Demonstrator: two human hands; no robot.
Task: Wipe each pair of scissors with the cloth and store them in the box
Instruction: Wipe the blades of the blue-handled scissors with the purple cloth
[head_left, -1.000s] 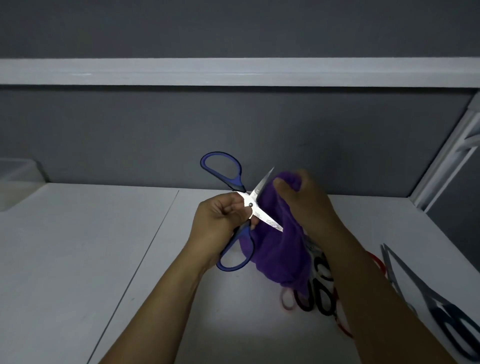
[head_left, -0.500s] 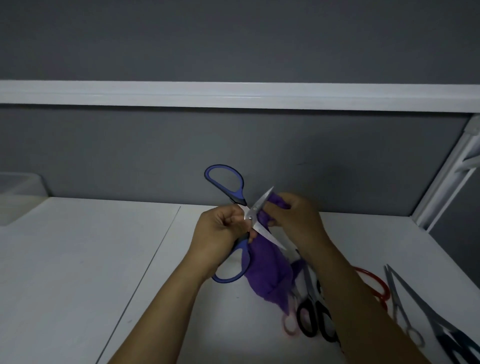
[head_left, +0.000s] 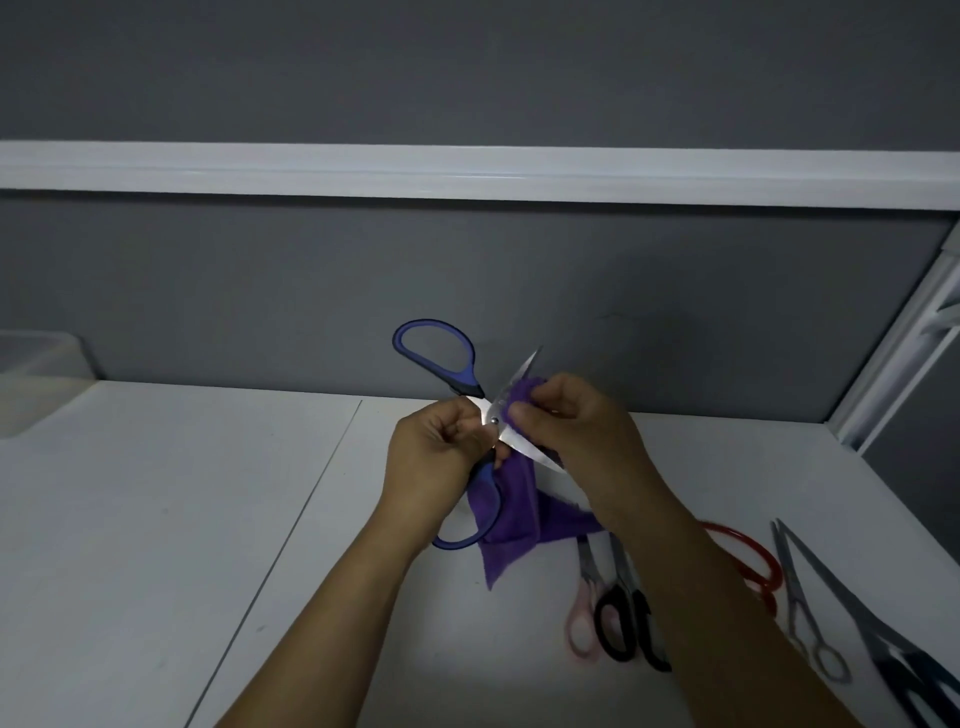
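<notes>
Above white desk (head_left: 156, 519), left hand (head_left: 431, 462) grips opened blue scissors (head_left: 492, 418); right hand (head_left: 576, 431) pinches purple cloth (head_left: 511, 514) against blade.

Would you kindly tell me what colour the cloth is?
The cloth is purple, clearest in the head view.

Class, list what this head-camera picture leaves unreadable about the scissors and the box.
Head view:
- Box: cut off by the left edge; contents unseen.
- Red scissors: blades behind the right forearm.
- Dark scissors: handles cut off at the bottom-right corner.
- Blue scissors: lower blade tip hidden under the right hand.
</notes>
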